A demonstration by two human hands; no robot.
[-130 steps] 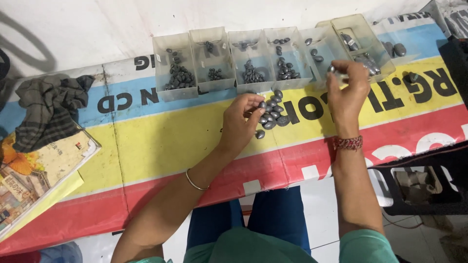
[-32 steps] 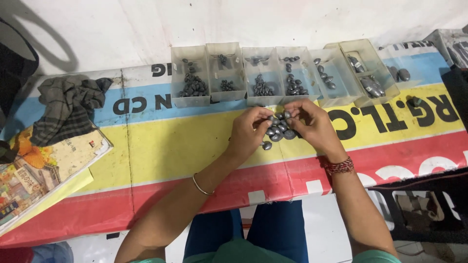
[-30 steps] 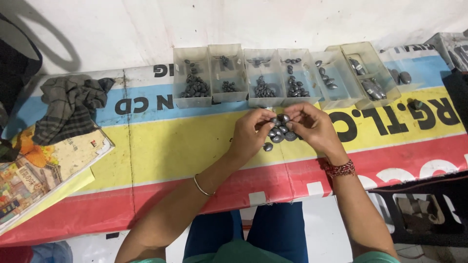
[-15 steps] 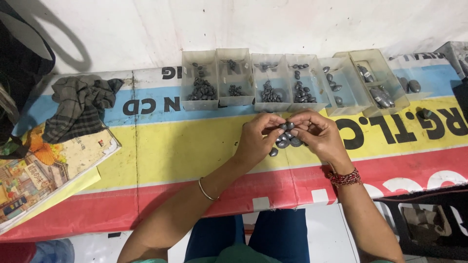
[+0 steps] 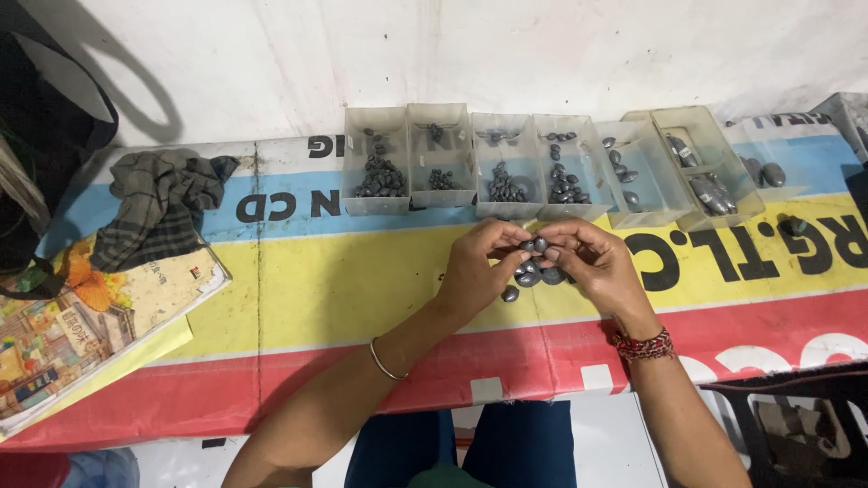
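- Right now, both hands meet over a small heap of dark grey sinkers [image 5: 532,274] on the counter [image 5: 344,289].
- Left hand [image 5: 484,271]: fingers pinched together on one sinker [image 5: 528,245], just above the heap.
- Right hand [image 5: 597,268]: fingers closed on another sinker [image 5: 541,244], touching the left fingertips.
- Just beyond the fingers stands a row of clear plastic bins [image 5: 506,163] holding more sinkers.
- Far left of the fingers lie a folded checked cloth [image 5: 158,203] and a colourful book [image 5: 81,325].
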